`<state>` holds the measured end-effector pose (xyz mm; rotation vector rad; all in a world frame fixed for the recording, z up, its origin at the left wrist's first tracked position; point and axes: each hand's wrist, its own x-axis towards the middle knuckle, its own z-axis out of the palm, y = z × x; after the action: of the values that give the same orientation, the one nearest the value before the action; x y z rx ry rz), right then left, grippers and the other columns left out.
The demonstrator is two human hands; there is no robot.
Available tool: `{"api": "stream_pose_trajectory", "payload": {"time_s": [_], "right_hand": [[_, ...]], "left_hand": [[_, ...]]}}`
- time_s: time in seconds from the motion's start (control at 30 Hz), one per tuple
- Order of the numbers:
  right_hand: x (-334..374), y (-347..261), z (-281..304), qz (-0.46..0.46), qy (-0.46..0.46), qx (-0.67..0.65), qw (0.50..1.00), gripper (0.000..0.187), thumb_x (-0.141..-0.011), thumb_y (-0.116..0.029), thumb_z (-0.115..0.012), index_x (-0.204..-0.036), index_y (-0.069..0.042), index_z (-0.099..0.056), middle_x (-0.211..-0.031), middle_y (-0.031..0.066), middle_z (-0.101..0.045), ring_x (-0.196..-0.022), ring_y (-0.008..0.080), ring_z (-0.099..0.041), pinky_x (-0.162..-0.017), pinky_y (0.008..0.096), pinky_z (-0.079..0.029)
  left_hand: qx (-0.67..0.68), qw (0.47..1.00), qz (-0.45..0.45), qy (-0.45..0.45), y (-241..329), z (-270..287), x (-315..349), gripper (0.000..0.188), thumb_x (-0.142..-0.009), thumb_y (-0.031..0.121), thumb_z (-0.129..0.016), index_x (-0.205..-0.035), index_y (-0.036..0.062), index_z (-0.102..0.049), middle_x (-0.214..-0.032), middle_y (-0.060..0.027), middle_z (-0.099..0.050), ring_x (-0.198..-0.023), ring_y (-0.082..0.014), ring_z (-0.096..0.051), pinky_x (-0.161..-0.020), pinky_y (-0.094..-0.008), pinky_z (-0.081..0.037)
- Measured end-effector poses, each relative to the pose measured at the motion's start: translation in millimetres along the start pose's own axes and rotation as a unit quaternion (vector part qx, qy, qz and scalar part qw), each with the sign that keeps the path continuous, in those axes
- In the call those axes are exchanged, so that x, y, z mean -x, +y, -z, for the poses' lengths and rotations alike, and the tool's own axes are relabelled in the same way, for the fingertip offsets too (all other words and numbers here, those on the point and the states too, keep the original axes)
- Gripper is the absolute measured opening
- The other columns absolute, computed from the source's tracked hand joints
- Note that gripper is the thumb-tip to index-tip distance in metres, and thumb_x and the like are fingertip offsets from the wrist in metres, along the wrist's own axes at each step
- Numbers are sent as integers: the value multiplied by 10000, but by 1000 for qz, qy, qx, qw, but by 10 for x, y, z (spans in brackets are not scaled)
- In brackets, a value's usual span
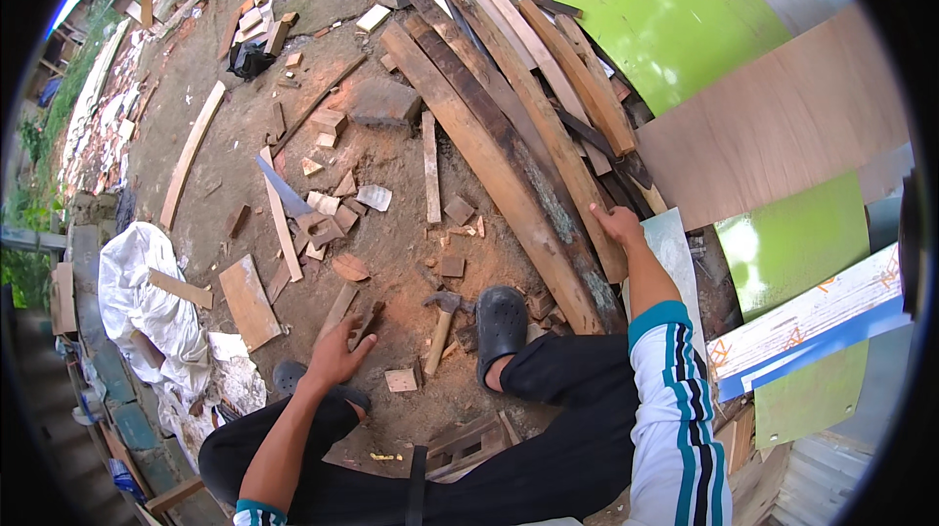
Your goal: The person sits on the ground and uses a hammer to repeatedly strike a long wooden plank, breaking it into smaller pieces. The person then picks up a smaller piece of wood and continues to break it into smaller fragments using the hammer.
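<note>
My left hand (337,358) hangs over the ground in front of my left knee, fingers apart. Beside its fingertips are a short wood strip (337,309) and a small dark piece (368,322); whether the fingers touch them I cannot tell. To the right, my right hand (618,224) is at the edge of a long plank (558,149) in the lumber pile, thumb stretched out and the fingertips partly hidden. A hammer (438,338) lies between my feet, its head away from me. Farther off, a handsaw (282,187) rests among wood offcuts (344,216).
Long boards (460,149) are stacked at the right front. Green sheets (655,7) and a brown plywood panel (773,115) lie beyond my right arm. A stone block (384,102) sits ahead. White sacking (147,281) is heaped at the left, near a loose board (250,301).
</note>
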<state>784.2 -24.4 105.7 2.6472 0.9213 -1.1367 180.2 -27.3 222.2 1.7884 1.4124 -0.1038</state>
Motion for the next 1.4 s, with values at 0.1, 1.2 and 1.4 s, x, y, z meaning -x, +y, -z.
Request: {"api": "stream_pose_trajectory", "payload": {"time_s": [0.1, 1.2, 1.4], "right_hand": [[-424, 84, 55, 43, 196, -86, 976, 843, -866, -576, -658, -1444, -1, -442, -1465, 229, -479, -1344, 386, -478, -1075, 497, -417], [631, -1081, 1865, 204, 155, -558, 789, 523, -919, -347, -668, -1109, 133, -587, -1017, 202, -668, -830, 278, -713, -700, 356, -644], [2191, -977, 1528, 298, 147, -533, 778, 508, -922, -351, -680, -1072, 132, -633, -953, 181, -691, -777, 243, -721, -659, 337, -637]], "left_hand": [[-4, 999, 14, -31, -62, -128, -115, 621, -946, 419, -640, -1361, -26, -517, -1260, -253, -639, -1158, -376, -639, -978, -429, -502], [7, 996, -78, 41, 475, 170, 174, 619, -967, 423, -613, -1386, -16, -491, -1266, -266, -630, -1156, -394, -629, -972, -433, -502], [129, 982, -100, 91, 606, 400, 330, 599, -986, 404, -600, -1387, -28, -496, -1286, -248, -631, -1165, -346, -642, -987, -421, -505]]}}
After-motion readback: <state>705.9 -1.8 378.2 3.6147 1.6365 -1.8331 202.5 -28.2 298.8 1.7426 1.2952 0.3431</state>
